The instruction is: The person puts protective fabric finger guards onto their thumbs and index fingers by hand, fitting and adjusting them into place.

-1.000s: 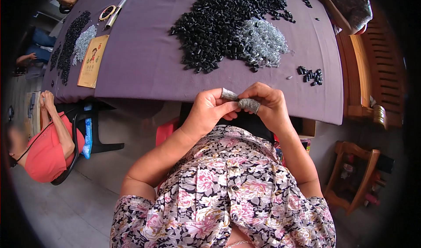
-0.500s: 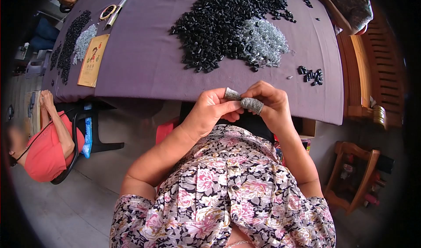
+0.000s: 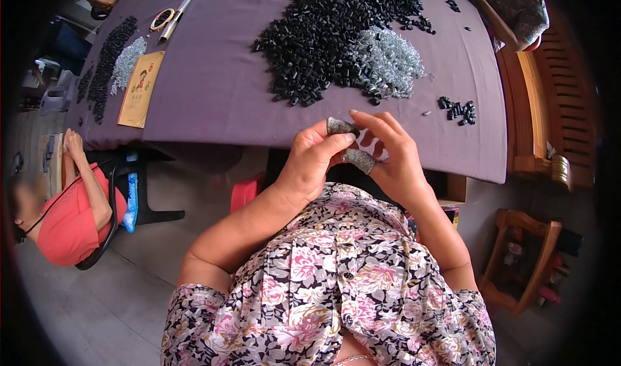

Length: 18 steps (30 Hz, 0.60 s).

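My left hand is closed in a pinch, thumb against index finger, just off the table's near edge. A grey finger cover sits on its index finger. Something small and dark shows at the pinch, too small to name. Facing it, my right hand has its fingers spread and curved, with nothing visible in them. Its thumb wears a second grey cover and lies close to the left fingers. Beyond both hands are a large heap of small black plastic parts and a pile of clear parts.
A purple cloth covers the table. A small black cluster lies right. At left are a yellow booklet, a tape roll and smaller piles. One person in red sits left; another person's arm reaches in top right.
My right hand has opened and its fingers have spread away from the left hand. The left hand keeps its pinch, turned slightly. The piles look the same.
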{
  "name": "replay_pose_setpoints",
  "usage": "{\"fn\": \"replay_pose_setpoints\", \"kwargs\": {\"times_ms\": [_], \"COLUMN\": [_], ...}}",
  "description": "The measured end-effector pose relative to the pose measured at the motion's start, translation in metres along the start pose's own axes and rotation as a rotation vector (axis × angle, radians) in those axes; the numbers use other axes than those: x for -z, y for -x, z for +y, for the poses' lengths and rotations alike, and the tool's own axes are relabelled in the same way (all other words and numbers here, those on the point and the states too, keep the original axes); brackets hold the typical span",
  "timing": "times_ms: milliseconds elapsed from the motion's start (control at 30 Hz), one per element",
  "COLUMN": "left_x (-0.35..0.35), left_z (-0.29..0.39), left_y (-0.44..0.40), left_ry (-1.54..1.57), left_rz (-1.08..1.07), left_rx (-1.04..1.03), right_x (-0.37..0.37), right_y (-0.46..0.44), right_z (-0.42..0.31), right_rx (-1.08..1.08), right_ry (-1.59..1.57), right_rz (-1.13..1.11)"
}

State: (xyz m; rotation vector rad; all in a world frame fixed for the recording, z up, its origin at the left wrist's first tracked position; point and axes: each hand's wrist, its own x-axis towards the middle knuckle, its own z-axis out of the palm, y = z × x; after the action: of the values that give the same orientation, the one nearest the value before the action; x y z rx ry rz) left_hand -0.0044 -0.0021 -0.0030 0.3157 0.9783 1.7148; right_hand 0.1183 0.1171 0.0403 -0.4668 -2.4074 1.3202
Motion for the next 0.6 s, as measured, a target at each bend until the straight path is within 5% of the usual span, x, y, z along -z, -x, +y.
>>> {"fn": "replay_pose_setpoints", "kwargs": {"times_ms": [267,600], "left_x": [-0.003,0.001], "left_z": [-0.01,-0.029], "left_y": [0.0,-0.009], "left_ry": [-0.011,-0.632], "left_rz": [0.03,-0.019], "left_rx": [-0.029,-0.175], "right_x": [-0.016,-0.013], "right_y": [0.0,0.01], "right_z": [0.023,0.032], "right_rx": [0.238,0.262], "right_ry": [0.393,0.425], "right_rz": [0.073,0.04]}}
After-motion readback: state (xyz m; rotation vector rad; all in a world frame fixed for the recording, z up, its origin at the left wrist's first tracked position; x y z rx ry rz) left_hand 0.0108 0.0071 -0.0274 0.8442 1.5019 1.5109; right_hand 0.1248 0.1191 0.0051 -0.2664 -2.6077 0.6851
